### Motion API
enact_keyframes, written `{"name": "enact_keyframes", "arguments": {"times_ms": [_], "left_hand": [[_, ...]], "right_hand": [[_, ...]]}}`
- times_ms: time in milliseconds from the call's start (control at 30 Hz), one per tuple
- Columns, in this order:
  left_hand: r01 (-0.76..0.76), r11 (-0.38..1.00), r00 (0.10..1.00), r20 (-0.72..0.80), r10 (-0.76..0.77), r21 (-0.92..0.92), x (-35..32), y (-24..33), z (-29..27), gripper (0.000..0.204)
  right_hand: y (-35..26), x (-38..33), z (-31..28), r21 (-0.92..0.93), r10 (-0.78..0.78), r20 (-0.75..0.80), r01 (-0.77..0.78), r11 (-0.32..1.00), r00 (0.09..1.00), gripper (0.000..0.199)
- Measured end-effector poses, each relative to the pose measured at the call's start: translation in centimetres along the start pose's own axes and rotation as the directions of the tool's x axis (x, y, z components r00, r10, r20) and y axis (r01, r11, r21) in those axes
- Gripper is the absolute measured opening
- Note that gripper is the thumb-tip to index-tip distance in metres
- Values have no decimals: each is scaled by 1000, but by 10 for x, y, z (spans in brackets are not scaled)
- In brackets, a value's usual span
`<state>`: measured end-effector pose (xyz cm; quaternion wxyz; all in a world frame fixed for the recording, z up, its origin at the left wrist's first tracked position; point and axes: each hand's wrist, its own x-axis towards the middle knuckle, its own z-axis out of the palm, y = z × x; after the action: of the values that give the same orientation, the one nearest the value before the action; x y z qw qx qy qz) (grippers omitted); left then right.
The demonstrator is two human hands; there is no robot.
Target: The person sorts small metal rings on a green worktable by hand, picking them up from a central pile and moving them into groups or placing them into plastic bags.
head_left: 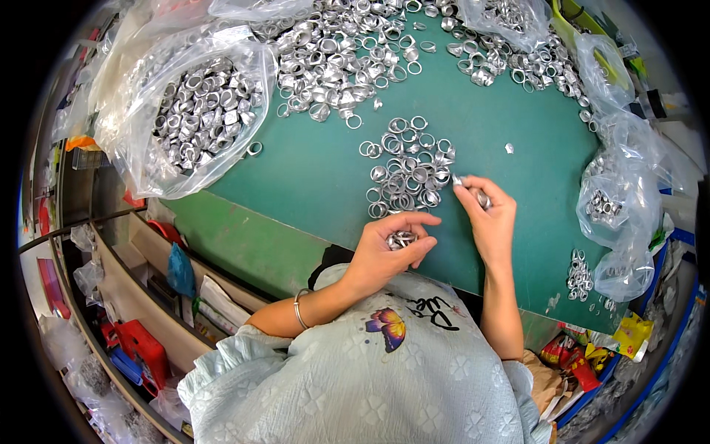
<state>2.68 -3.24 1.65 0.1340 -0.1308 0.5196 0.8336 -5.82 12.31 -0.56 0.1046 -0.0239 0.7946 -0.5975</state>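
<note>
Silver-coloured metal rings lie in a small pile (407,166) at the middle of the green table (318,166). My left hand (392,244) is cupped at the near side of this pile, its fingers curled around several rings (401,239). Just right of the pile is my right hand (484,211), closed, with a ring (483,199) in its curled fingers and another small metal piece at the thumb and fingertip, partly blurred. A bracelet circles my left wrist.
A clear plastic bag (262,70) full of rings sits at the left. A large heap of rings (333,55) spreads along the far side. More clear bags (629,185) line the right edge, near a small ring cluster (579,275). Shelving (148,266) stands at the left.
</note>
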Motion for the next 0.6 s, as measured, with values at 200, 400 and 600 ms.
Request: {"name": "enact_keyframes", "arguments": {"times_ms": [200,400,600], "left_hand": [[-127,990,992,23,126,65,3,7,5,35],[-262,945,965,58,256,196,3,-1,9,32],[-182,971,983,50,176,156,1,4,9,30]], "right_hand": [[-17,-38,-4,498,189,250,-293,816,950,4],[-20,-55,-4,633,166,366,-375,677,916,9],[-23,-60,-3,586,180,323,-346,733,929,9]]}}
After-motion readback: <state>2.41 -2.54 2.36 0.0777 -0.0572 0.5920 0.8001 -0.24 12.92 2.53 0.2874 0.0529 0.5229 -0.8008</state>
